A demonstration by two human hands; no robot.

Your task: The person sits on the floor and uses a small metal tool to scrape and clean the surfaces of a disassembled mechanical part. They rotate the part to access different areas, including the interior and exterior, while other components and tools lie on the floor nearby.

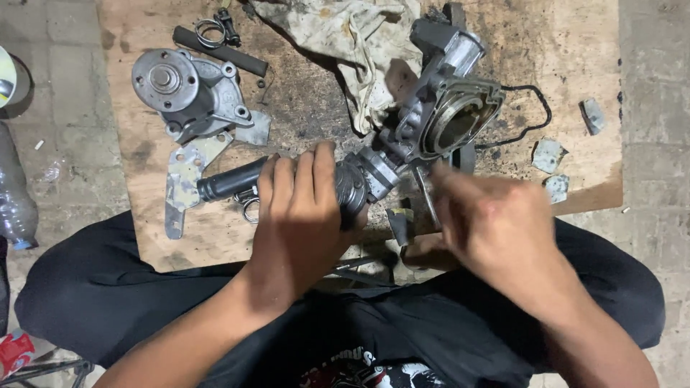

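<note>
Fingers (302, 179) of left hand (298, 223) clamped round hose (230, 179) at housing (438, 115), on board (575, 43); right hand (496, 223) blurred, grip unclear. Could slip: oily parts, one-handed hold.

Water pump (188, 92) (and rag (345, 36)) crowd board (575, 43).

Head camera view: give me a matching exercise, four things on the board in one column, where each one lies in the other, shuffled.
Things:
1. water pump
2. rag
3. black hose
4. gasket scraps

Places:
A. right edge of the board
B. under the left hand
C. top middle
D. upper left

Pairs: 1-D, 2-C, 3-B, 4-A
</note>
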